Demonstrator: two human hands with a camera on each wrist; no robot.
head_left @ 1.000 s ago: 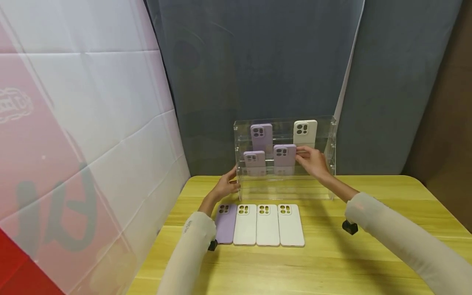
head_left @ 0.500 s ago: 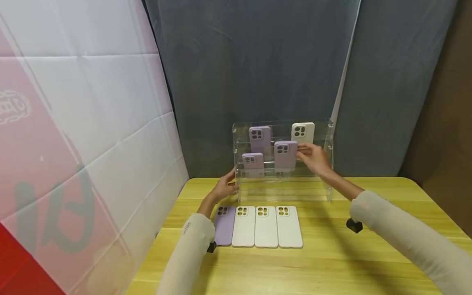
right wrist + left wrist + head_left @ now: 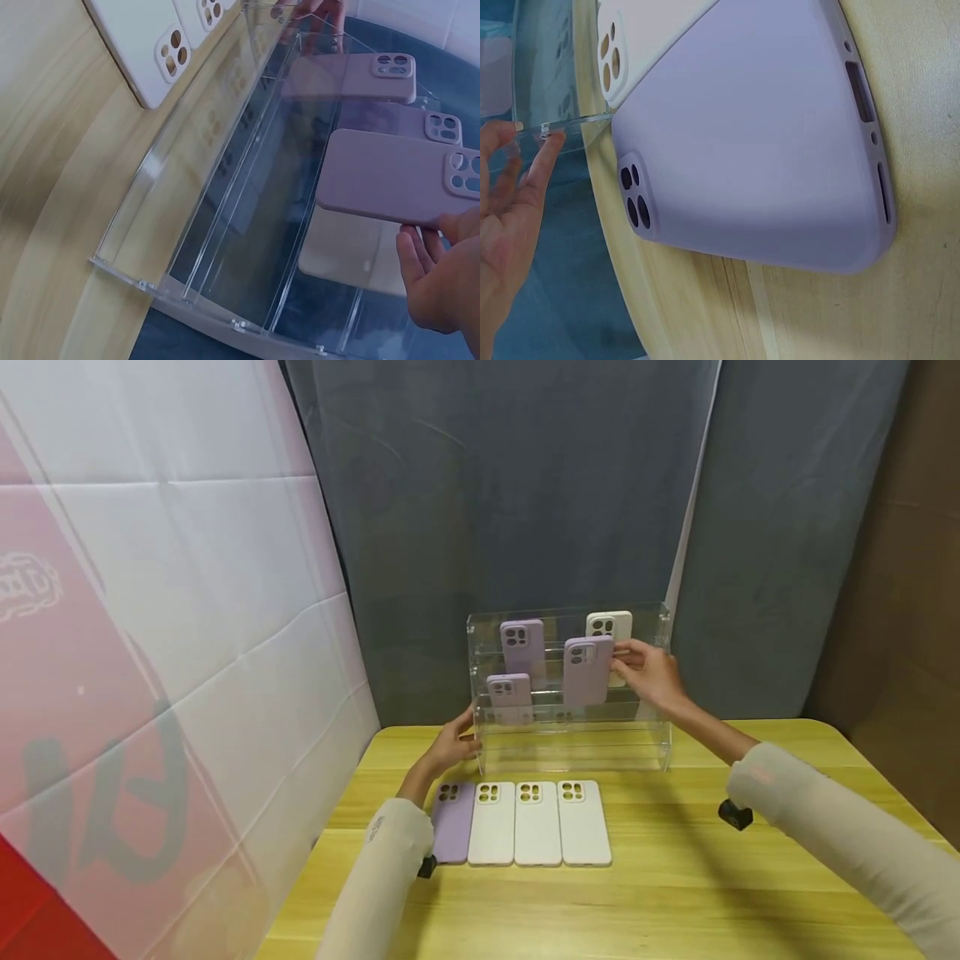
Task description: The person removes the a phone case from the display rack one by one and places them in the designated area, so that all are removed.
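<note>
My right hand (image 3: 651, 677) pinches a pale purple phone case (image 3: 587, 672) by its right edge. The case is raised in front of the clear acrylic display rack (image 3: 577, 752); in the right wrist view its lower end stands free of the shelf. Behind it, partly covered, a white phone case (image 3: 609, 623) stands in the upper tier. Two other purple cases stand at the rack's left: an upper case (image 3: 522, 647) and a lower case (image 3: 510, 689). My left hand (image 3: 447, 746) grips the rack's left side panel, thumb and fingers about its edge (image 3: 570, 124).
In front of the rack a row of phone cases lies flat on the wooden table (image 3: 525, 910): a purple case (image 3: 453, 831) at the left, then white cases (image 3: 492, 831). Grey curtain (image 3: 525, 485) hangs behind, and printed white cloth (image 3: 225, 568) is at the left.
My right hand has lifted the purple case up and slightly right, out of the rack's middle tier, so it now covers more of the white case. The left hand stays on the rack.
</note>
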